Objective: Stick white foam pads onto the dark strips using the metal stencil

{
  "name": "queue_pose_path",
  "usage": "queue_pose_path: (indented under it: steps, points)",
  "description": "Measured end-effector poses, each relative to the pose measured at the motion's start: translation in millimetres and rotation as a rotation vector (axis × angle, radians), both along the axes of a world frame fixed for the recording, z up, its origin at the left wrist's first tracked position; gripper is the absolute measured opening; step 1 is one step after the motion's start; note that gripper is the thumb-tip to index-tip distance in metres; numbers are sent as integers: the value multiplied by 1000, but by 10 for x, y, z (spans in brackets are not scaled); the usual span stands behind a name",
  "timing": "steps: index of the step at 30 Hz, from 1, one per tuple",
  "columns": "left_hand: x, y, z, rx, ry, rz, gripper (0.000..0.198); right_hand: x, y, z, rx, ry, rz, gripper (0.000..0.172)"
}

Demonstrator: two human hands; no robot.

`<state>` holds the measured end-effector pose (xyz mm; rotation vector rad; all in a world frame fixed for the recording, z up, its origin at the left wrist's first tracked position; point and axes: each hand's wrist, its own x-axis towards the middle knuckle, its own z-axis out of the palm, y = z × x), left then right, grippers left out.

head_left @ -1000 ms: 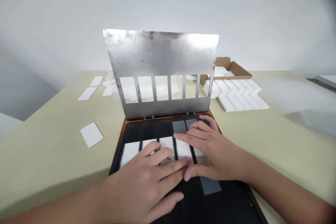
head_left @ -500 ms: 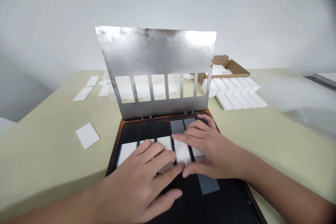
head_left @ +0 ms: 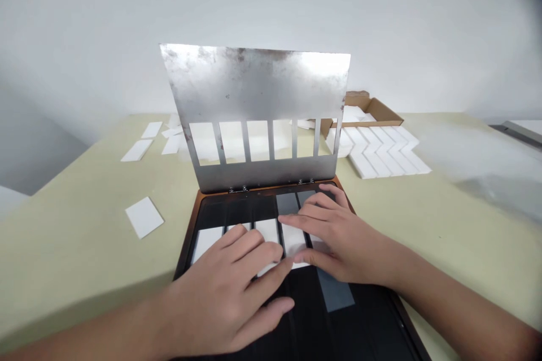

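Observation:
A dark tray with a brown rim (head_left: 191, 220) lies in front of me, its slotted metal lid (head_left: 256, 84) standing upright at the far edge. Several white rectangular cards (head_left: 206, 241) lie side by side in the tray's channels. My left hand (head_left: 224, 293) rests flat on the middle cards, fingers stretched out. My right hand (head_left: 339, 240) lies flat on the cards to the right, fingertips at one white card (head_left: 293, 240), thumb near its lower edge. Neither hand grips anything.
A loose white card (head_left: 144, 216) lies on the pale green table left of the tray, with more cards (head_left: 138, 149) farther back. At the back right, rows of white cards (head_left: 383, 152) sit beside a cardboard box (head_left: 372, 110).
My right thumb has drawn in toward the white card's lower edge. Both hands otherwise stay on the cards; the view has shifted slightly.

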<state>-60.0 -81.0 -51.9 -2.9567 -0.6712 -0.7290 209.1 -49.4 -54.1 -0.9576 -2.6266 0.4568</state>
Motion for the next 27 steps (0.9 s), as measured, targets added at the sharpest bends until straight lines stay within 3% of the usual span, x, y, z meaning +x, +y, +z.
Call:
queue_pose_path:
  steps: [5,11,27]
  points:
    - [26,0,30,49,41,-141,24,4,5,-28,9,11,-7,42]
    - [56,-8,-19,-61,13,-51,33,2,1,-14,-2,6,-2,37]
    - [47,0,-57,-30,43,-2,37,-47,-2,9,39,-25,-66,38]
